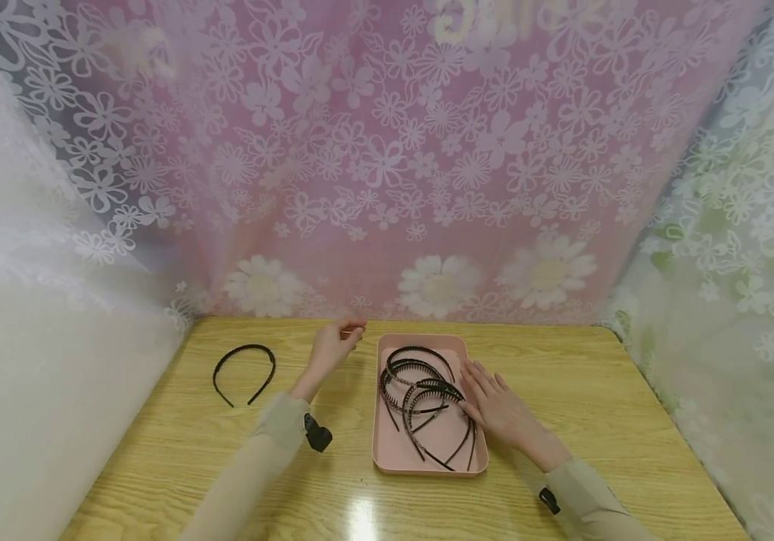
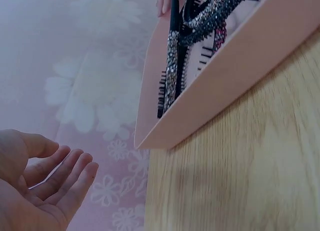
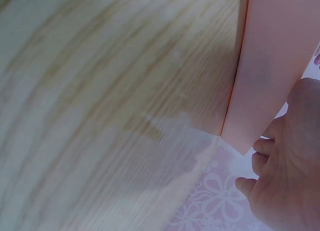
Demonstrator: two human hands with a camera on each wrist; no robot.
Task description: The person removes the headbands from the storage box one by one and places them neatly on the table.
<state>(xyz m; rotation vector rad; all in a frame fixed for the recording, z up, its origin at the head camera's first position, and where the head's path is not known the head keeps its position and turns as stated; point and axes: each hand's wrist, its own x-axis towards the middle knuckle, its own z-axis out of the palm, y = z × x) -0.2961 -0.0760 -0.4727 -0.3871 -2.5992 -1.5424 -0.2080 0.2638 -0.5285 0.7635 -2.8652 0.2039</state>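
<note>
Our right hand (image 1: 500,412) lies at the right side of the tray (image 1: 390,453), fingers stretched along its rim and thumb reaching over it toward the bands (image 1: 437,385) inside; whether the thumb touches one, we cannot tell. We have nothing gripped in it. Our left hand (image 1: 334,349), left of the tray's far end and apart from it, holds nothing either, its fingers loosely bent with the thumb spread away.

Inside the tray the bands cross and overlap in a loose heap; some are toothed, some glittery. Well to the tray's left lies one black band (image 1: 245,346) by itself, its ends toward us. Under the tray we see the wooden table (image 1: 563,376), and beyond it hangs a flowered curtain (image 1: 373,150).

We judge tangling the main risk: with teeth and arcs crossed, pulling one band could drag another over the tray's rim. Too hard a push from our right hand might slide the tray leftward, since we see nothing bracing that side.
</note>
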